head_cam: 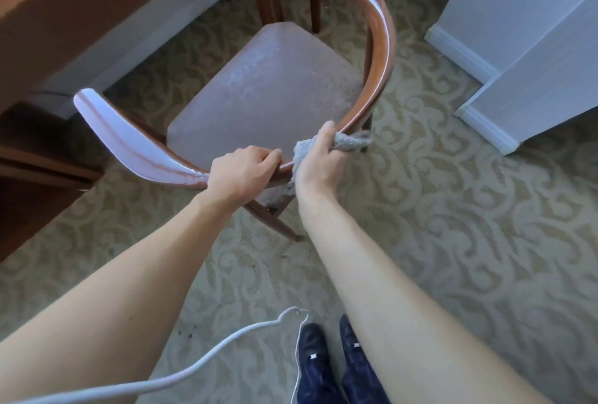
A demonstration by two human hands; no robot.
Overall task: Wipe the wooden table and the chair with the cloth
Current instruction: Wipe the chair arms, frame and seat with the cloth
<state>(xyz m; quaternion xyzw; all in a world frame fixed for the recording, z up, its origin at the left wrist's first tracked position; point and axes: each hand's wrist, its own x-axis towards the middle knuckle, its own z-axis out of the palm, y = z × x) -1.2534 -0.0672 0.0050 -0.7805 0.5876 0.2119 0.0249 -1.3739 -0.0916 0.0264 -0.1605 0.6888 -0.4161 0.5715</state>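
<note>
Seen from the head camera, one wooden chair [382, 57] stands on a patterned carpet [469, 225], its curved glossy back rail sweeping round a padded, dull pinkish seat [265, 90] with a grainy surface. One wooden table [48, 9] fills the upper left, its edge close beside the chair's left armrest end, so little room shows on that side; to the right, bare carpet runs to a white wall corner with a baseboard [469, 60], and more bare carpet lies between the chair and the person's feet. The left hand [241, 174] is curled closed around the near part of the back rail, knuckles up, fingers wrapped over the top edge. Just beside it, the right hand [318, 158] is closed on one grey, fluffy cloth [348, 141], bunched in the grip and pressed against the rail where it bends toward the right side; loose folds hang below the hand. Two bare forearms reach in from the bottom. Two dark patterned socks [326, 365] show at the lower edge, and one thin white cord [181, 374] curves across the lower left.
</note>
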